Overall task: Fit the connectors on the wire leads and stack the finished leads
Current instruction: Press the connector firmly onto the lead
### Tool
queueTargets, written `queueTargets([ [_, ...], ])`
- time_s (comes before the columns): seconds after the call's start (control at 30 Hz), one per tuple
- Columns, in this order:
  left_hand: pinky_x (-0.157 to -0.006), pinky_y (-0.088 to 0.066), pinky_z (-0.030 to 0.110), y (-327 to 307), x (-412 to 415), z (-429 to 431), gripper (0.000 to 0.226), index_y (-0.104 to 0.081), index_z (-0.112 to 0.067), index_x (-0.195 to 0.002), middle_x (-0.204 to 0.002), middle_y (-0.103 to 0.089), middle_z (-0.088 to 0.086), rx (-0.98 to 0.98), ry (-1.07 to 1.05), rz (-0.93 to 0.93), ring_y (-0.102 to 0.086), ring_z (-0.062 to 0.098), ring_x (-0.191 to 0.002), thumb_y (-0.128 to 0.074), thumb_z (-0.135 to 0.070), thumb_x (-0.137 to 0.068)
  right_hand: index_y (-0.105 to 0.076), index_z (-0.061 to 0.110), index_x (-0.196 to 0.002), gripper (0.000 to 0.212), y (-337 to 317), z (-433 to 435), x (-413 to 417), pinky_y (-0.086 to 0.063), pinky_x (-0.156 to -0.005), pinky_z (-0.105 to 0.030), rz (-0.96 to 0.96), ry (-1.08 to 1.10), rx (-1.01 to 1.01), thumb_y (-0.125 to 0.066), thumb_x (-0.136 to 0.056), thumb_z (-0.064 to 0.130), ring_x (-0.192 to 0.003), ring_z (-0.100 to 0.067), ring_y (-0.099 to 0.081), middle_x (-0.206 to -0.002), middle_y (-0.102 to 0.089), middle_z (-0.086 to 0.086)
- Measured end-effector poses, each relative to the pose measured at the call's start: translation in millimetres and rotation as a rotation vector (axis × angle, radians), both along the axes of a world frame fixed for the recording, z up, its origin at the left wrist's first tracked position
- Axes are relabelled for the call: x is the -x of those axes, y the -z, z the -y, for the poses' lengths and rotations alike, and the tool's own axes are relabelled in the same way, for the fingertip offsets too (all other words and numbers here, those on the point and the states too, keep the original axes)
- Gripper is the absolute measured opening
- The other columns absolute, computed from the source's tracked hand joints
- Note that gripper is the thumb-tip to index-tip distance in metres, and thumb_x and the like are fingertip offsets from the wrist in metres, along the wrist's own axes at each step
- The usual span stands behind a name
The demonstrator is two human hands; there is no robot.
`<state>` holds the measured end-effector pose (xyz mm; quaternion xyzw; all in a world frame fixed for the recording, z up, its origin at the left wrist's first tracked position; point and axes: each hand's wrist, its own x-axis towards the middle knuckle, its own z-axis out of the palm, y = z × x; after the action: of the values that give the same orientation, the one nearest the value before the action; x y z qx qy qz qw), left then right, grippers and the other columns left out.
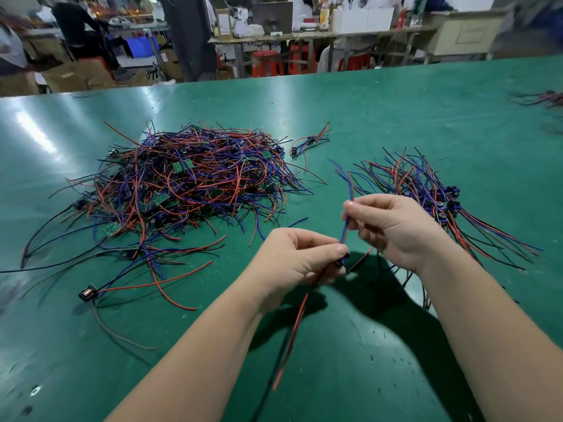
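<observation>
Item 1, far left: stray lead (86,293) with a dark connector, lying alone on the green bench top (396,117). Not wanted for this step.

Item 2: heap of unfinished leads (189,184), red, blue and black, tangled, with small green boards among them. This is my supply; I judge it largely unworked. A small bundle (310,140) lies just beside its right edge.

Item 3: my left hand (300,260), above the bench near me, thumb and fingers curled and pinching the connector (344,261). Red and black wires (297,324) trail down from it toward me. The pinch should sit on the housing's sides, leaving the entry clear.

Item 4: blue lead (346,226), running up from the connector to my right hand. Whether its end is fully seated I cannot tell; my fingers hide the joint.

Item 5: my right hand (393,229), fingers closed on the blue lead. Better to hold it close to the connector so it does not buckle, push straight along the housing, then tug lightly to prove the catch.

Item 6, right: stack of finished leads (441,202), connectors gathered at one side. This lead belongs there, laid the same way.
</observation>
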<state>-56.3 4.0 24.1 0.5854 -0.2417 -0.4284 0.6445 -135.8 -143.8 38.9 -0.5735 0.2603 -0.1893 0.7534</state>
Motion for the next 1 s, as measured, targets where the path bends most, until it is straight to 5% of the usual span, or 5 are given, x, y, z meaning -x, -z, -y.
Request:
queueTargets([
  [0.37,-0.050,-0.048,0.015,-1,14,-6,0.008,-0.069,-0.016,-0.077,-0.065,-0.069,-0.002,-0.179,0.410,0.117,-0.065,0.007,-0.056,-0.074,-0.010,-0.081,-0.065,0.010,-0.074,0.009,-8,29,11,-0.046,-0.052,-0.009,0.096,0.292,-0.283,-0.068,-0.080,0.004,-0.048,-0.006,-0.059,-0.058,-0.065,-0.002],
  [0.5,-0.050,-0.047,0.014,3,18,-6,0.013,-0.068,-0.020,-0.073,-0.062,-0.065,-0.007,-0.273,0.528,0.273,-0.056,0.001,-0.053,-0.077,-0.014,-0.078,-0.054,0.013,-0.077,0.016,-9,42,17,-0.045,-0.044,-0.010,0.238,0.454,-0.472,-0.065,-0.084,0.003,-0.045,-0.003,-0.058,-0.071,-0.061,-0.003],
  [0.7,-0.051,-0.049,0.017,0,8,0,0.009,-0.066,-0.013,-0.082,-0.073,-0.072,0.001,-0.114,0.092,0.125,-0.068,0.013,-0.061,-0.074,-0.012,-0.081,-0.046,0.015,-0.084,0.016,-7,37,14,-0.046,-0.054,-0.021,0.274,0.771,0.025,-0.054,-0.093,0.005,-0.055,-0.010,-0.054,-0.082,-0.052,-0.006],
  [0.9,-0.048,-0.052,0.020,4,-10,3,0.012,-0.066,-0.004,-0.087,-0.073,-0.071,0.009,-0.032,-0.265,0.027,-0.064,0.013,-0.055,-0.073,-0.011,-0.080,-0.068,0.022,-0.092,0.024,-3,-9,6,-0.050,-0.062,-0.021,-0.004,-0.185,0.607,-0.079,-0.074,0.012,-0.064,-0.009,-0.058,-0.081,-0.065,0.007],
  [1.0,-0.049,-0.052,0.020,6,-13,2,0.007,-0.070,-0.005,-0.083,-0.068,-0.071,0.007,0.000,-0.251,0.047,-0.065,0.011,-0.055,-0.070,-0.012,-0.082,-0.070,0.023,-0.083,0.021,6,-25,-1,-0.042,-0.061,-0.015,-0.091,-0.185,0.935,-0.084,-0.069,0.016,-0.059,-0.003,-0.054,-0.070,-0.061,0.014],
])
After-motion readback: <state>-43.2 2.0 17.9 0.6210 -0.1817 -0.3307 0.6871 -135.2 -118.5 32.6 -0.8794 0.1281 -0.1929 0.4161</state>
